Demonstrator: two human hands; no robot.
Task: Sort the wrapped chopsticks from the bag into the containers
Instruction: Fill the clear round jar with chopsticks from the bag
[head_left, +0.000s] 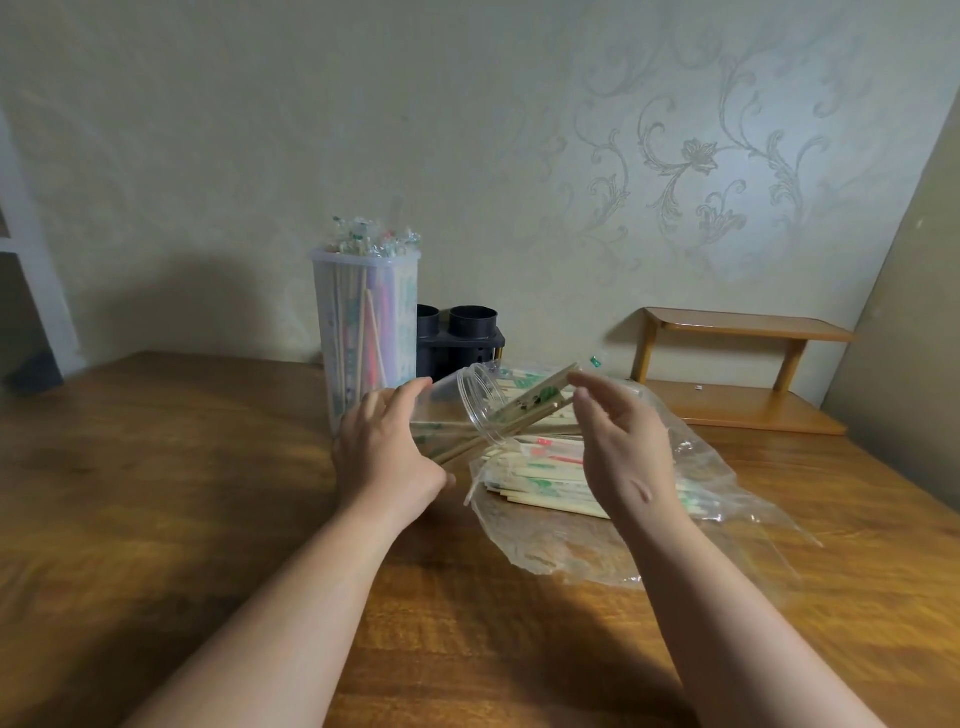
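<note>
Wooden table (156, 467) bears bag (727, 478) — floral wallpaper (691, 156), 1 shelf (743, 325) behind.

Open table (156, 467) left, tall container (366, 332), black holder (467, 332) behind, jar (452, 415) centre, bag (701, 467) right

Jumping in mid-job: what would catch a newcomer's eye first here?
First, the tilted clear jar, gripped by the left hand mid-table, with wrapped chopsticks poking from its mouth toward the right hand. Below that hand, a crumpled plastic bag holds a pile of chopsticks. Behind the left hand stands a tall translucent container, packed full.
</note>
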